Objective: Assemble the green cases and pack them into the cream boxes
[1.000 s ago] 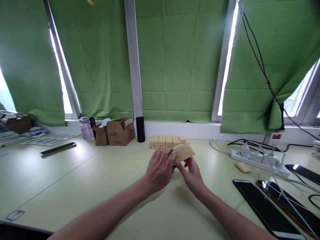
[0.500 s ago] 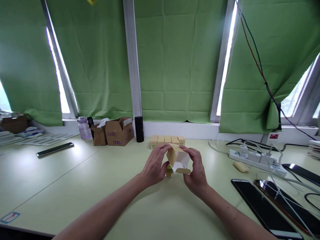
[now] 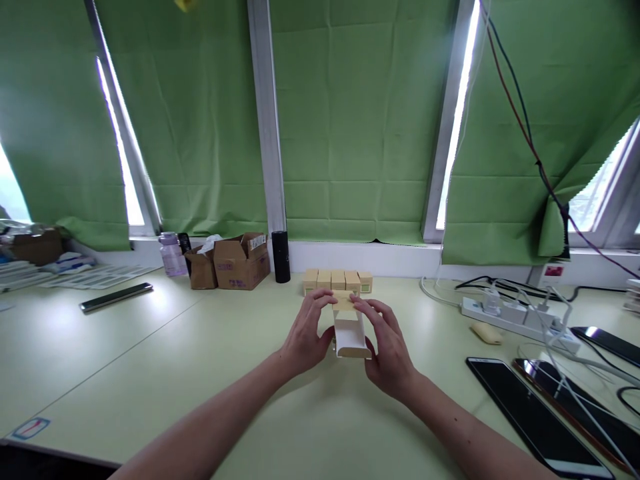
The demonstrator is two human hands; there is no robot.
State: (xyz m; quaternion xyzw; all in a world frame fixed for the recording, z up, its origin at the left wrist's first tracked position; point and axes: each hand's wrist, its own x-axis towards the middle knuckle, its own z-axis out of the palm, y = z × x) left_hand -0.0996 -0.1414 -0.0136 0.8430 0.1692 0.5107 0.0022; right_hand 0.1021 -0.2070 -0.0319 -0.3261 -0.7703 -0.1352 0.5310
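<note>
A small cream cardboard box point(image 3: 352, 340) stands between my hands with its top open, its white inside showing and a flap toward me. My left hand point(image 3: 309, 337) is curled against the box's left side, fingertips at the far top edge. On the other side, my right hand point(image 3: 389, 343) closes on the box, thumb low and fingers over the far flap. Behind it a row of several small cream boxes point(image 3: 337, 275) stands on the table. The small glass-like item that showed under the box is now hidden.
To the left at the wall are a brown carton point(image 3: 243, 265), a black cylinder point(image 3: 281, 257) and a purple bottle point(image 3: 172, 255). On the right lie a power strip point(image 3: 515, 325) with tangled cables, a large phone point(image 3: 530, 413) and a beige oval object point(image 3: 487, 333).
The box has turned between my hands, so its open top and front flap now face me more squarely. My right fingers have moved left over its far edge.
</note>
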